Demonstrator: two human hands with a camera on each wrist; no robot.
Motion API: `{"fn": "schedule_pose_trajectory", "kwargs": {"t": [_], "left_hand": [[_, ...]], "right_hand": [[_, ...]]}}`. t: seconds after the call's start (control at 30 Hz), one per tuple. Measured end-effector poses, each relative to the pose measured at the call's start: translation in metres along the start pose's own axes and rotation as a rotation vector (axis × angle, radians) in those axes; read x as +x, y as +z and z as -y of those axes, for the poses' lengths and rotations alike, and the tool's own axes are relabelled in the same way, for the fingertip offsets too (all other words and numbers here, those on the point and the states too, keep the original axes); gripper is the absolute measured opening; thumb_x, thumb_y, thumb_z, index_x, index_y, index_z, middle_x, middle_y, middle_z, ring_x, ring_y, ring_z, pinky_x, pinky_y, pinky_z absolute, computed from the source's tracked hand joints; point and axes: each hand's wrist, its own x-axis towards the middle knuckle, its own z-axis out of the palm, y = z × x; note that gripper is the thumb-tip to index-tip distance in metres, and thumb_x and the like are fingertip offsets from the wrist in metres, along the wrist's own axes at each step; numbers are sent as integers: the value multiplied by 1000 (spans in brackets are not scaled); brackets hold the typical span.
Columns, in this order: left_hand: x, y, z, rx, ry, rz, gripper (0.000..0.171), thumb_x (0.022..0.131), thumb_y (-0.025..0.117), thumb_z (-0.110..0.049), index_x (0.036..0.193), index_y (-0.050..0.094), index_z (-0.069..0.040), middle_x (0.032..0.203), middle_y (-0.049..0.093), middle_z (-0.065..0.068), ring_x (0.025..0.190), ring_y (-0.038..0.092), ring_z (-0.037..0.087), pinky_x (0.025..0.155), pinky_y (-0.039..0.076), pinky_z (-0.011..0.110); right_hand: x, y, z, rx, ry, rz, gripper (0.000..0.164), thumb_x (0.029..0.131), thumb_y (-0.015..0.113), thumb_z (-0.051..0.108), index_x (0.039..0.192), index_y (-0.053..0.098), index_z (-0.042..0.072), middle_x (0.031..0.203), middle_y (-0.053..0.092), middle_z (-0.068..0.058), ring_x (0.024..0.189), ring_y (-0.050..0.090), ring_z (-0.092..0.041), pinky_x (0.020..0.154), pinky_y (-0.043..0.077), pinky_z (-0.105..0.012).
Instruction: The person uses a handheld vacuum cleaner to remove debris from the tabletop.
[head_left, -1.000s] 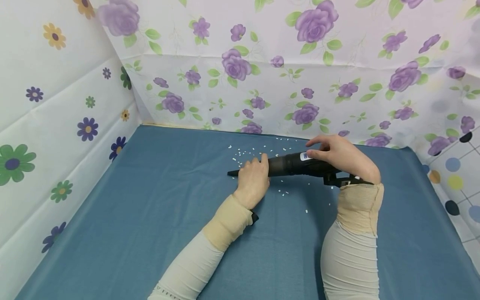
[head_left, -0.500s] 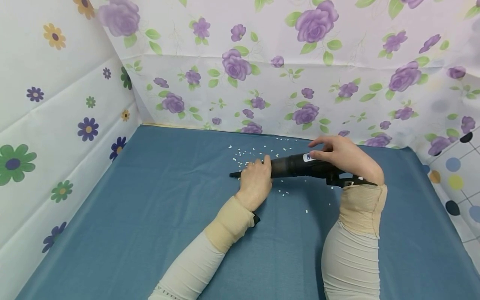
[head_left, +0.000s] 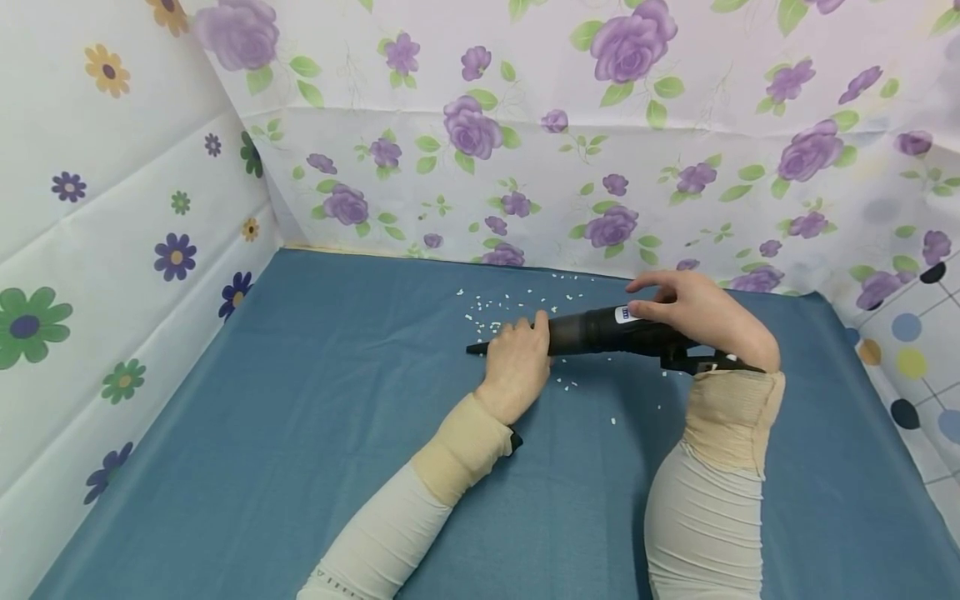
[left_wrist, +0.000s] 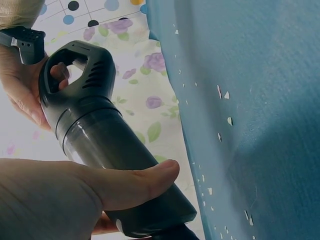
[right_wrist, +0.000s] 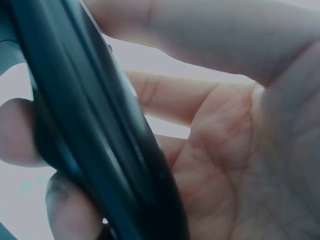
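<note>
A black handheld vacuum cleaner (head_left: pixel 600 332) lies level across the middle of the head view, its narrow nozzle (head_left: pixel 476 348) pointing left over the cloth. My left hand (head_left: pixel 516 367) grips its front end, and in the left wrist view the thumb (left_wrist: pixel 145 182) lies across the dark, partly see-through barrel. Around the loop handle (left_wrist: pixel 102 70) curl fingers of my right hand (head_left: pixel 701 317); the right wrist view shows fingertips (right_wrist: pixel 72 210) wrapped past the handle. Small white paper-like scraps (head_left: pixel 495 307) are scattered behind and below the vacuum cleaner.
Blue cloth (head_left: pixel 337 400) covers the table. A wall sheet with purple flowers (head_left: pixel 472 129) rises at its back edge, and another patterned sheet (head_left: pixel 135 275) stands along the left. More scraps (head_left: pixel 613 421) lie in front of the vacuum cleaner.
Both hands and the vacuum cleaner have shifted slightly to the right, drawing the nozzle back the same way. Both grips look the same as before.
</note>
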Motion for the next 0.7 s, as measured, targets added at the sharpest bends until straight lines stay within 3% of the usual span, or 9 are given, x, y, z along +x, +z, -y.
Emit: {"fn": "schedule_pose_trajectory", "kwargs": {"t": [0.47, 0.7], "left_hand": [[0, 2, -2, 1, 5, -24, 55, 78, 80, -25, 121, 53, -6, 99, 67, 15, 83, 63, 27, 66, 57, 41], [0, 2, -2, 13, 12, -46, 55, 78, 80, -26, 122, 53, -6, 100, 67, 14, 83, 63, 26, 66, 56, 40]], "right_hand": [[-4, -1, 0, 5, 11, -26, 44, 97, 57, 37, 132, 55, 11, 112, 65, -22, 99, 61, -33, 79, 49, -51], [-4, -1, 0, -9, 4, -41, 42, 97, 56, 36, 131, 56, 12, 108, 66, -19, 94, 62, -29, 75, 50, -48]]}}
